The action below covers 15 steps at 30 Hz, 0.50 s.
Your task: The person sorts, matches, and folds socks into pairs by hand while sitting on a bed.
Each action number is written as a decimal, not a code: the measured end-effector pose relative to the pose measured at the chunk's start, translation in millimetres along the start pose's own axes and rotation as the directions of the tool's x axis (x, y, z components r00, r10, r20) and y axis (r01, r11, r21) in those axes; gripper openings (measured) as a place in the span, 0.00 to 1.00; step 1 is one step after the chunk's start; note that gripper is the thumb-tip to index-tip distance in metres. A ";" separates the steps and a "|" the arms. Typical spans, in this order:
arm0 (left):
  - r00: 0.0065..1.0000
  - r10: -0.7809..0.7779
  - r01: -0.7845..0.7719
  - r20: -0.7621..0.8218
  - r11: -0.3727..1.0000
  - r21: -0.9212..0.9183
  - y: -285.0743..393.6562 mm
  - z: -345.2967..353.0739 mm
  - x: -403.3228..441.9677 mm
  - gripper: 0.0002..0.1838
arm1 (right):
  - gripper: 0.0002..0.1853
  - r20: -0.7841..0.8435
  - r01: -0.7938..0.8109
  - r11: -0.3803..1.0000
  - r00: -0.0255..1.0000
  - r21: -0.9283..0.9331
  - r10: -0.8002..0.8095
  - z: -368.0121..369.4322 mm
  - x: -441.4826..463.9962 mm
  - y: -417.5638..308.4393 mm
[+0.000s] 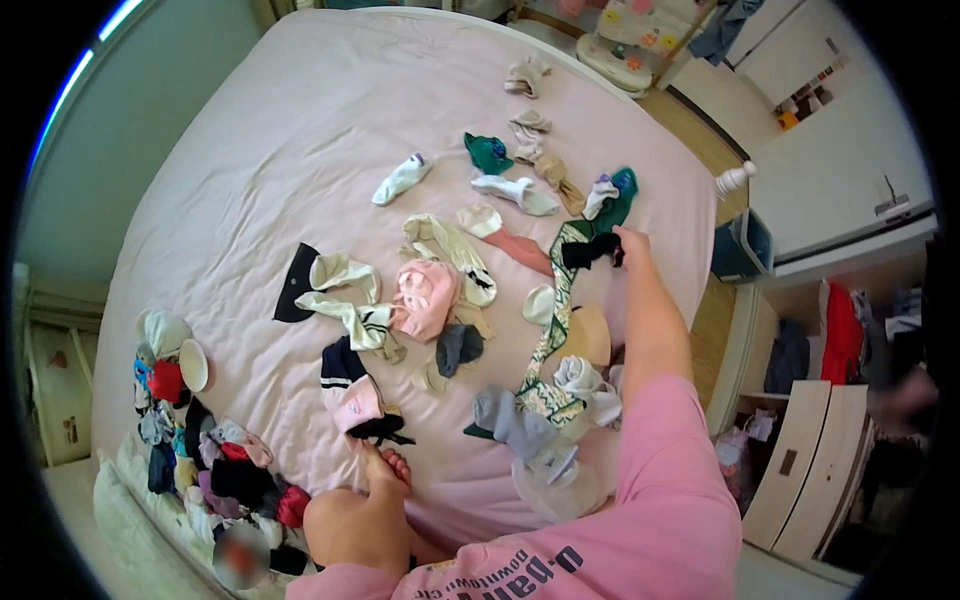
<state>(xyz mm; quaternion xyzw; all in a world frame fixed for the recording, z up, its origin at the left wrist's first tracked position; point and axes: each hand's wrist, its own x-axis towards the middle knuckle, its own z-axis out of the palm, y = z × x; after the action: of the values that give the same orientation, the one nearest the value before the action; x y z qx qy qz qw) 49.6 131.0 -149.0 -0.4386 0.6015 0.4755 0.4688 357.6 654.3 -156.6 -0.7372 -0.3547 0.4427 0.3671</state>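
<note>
My right hand, arm stretched forward, grips a small black sock above a green patterned strip of cloth. Close to my body, my left hand has curled fingers at the edge of a bunched black sock; its grip is partly hidden. Beside it lie a pink piece with a print and a navy sock with white stripes. A pink bundled cloth sits mid-bed among white socks. Grey socks lie near my right forearm.
A pink-white sheet covers the bed. A pile of mixed small clothes lies at the left by a pillow. More socks are spread farther out. An open wardrobe and a bin stand at the right.
</note>
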 end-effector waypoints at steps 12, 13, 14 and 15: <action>0.997 -0.025 0.026 0.069 1.000 -0.016 -5.7 -14.9 22.8 0.29 | 0.17 0.354 0.475 0.836 0.758 0.275 -0.548 180.4 -64.2 -153.3; 1.000 0.009 -0.009 0.024 1.000 -0.004 -7.0 -12.3 23.2 0.30 | 0.17 0.334 0.481 0.863 0.797 0.153 -0.503 197.1 -65.8 -140.0; 0.992 -0.008 0.010 0.125 1.000 -0.016 -6.2 -15.4 20.6 0.31 | 0.18 0.312 0.478 0.878 0.830 0.028 -0.462 211.4 -68.8 -125.8; 0.993 -0.035 0.036 0.115 0.999 -0.006 -6.2 -13.7 21.7 0.31 | 0.18 0.289 0.474 0.875 0.855 -0.100 -0.430 226.1 -67.5 -111.6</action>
<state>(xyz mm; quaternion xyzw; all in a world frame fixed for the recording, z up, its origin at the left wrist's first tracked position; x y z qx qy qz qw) 49.9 114.7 -169.8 -0.4233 0.5637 0.4939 0.5090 105.0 701.9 -111.2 -0.5971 -0.5988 0.4044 0.3484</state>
